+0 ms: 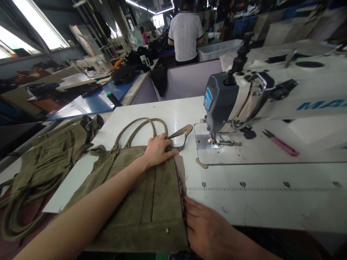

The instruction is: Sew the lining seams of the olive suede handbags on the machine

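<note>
Daylight enters through slanted windows (40,25) at the upper left, beside dark curtains (16,21), and white strip lights (149,8) run along the ceiling at the back. The white-topped bench (187,108) meets a pale lilac partition (189,77). To its left stands a blue-topped table (89,99), with more worktables behind. A translucent plastic bin (219,50) sits beyond the partition. The far end is blurred, perhaps more crowded workstations.

Under the fingers of the left hand (157,151) lies one olive bag (135,202) with two handles (143,118); apparently one other bag (48,159) sits left of them. To their right: one large sewing machine (225,101), one pair of snips (283,144).
</note>
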`<state>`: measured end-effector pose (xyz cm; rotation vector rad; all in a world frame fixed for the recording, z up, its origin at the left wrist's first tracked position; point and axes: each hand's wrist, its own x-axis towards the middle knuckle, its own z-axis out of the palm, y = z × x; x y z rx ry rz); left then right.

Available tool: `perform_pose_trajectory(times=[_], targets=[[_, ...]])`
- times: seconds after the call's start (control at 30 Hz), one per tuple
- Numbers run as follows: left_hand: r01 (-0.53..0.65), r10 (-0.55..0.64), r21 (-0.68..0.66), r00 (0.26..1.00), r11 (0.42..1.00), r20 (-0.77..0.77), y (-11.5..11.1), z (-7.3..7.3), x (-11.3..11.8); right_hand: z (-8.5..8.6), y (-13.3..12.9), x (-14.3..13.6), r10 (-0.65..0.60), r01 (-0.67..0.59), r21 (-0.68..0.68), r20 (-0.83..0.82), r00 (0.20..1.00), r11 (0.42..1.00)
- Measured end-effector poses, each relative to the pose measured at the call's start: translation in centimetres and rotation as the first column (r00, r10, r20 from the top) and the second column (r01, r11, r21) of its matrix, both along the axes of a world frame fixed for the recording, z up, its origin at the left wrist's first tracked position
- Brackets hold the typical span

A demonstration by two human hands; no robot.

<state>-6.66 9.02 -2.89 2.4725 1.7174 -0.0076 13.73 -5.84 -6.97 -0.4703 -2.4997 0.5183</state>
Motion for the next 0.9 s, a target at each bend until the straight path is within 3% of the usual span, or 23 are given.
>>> perform_pose_trajectory(times=[0.1, 0.2, 0.4, 0.5, 0.57, 0.7, 0.8, 0.9], targets=[[0.047, -0.047, -0.018, 0.999, 0.999, 0.026, -0.4, 0.1, 1.0, -0.6, -0.3, -0.1, 0.016, -0.01, 0.048, -0.134, 0.991, 0.999], [0.057, -0.058, 0.036, 0.997, 0.998, 0.04, 0.4, -0.3, 2.3, -0.3, 0.8, 1.8, 0.012, -0.009, 0.02, -0.146, 0.989, 1.0], [0.047, -0.061, 0.16, 0.995, 0.986, 0.08, 7.7, -1.5, 6.8, 1.3, 7.6, 7.6, 0.005, -0.005, -0.014, 0.027, 1.0, 1.0], [0.099, -0.112, 0.15, 0.99, 0.984, 0.085, 10.1, -1.7, 9.1, 2.1, 8.8, 8.7, 0.008, -0.001, -0.084, 0.087, 0.996, 0.996], [0.134, -0.147, 0.137, 0.985, 0.981, 0.086, 9.8, -1.7, 10.2, 2.5, 7.9, 8.8, -0.008, 0.021, -0.146, 0.088, 0.996, 0.989], [0.135, -0.15, 0.141, 0.983, 0.981, 0.102, 7.0, -1.6, 11.0, 2.9, 5.6, 9.2, -0.028, 0.036, -0.201, 0.045, 0.999, 0.979], [0.118, -0.137, 0.156, 0.983, 0.981, 0.121, 5.9, -1.8, 11.1, 2.8, 5.3, 9.7, 0.021, -0.009, -0.177, 0.065, 0.998, 0.984], [0.114, -0.141, 0.18, 0.979, 0.977, 0.144, 6.2, -2.3, 11.4, 2.9, 5.7, 10.0, 0.007, 0.009, -0.17, 0.09, 0.996, 0.985]])
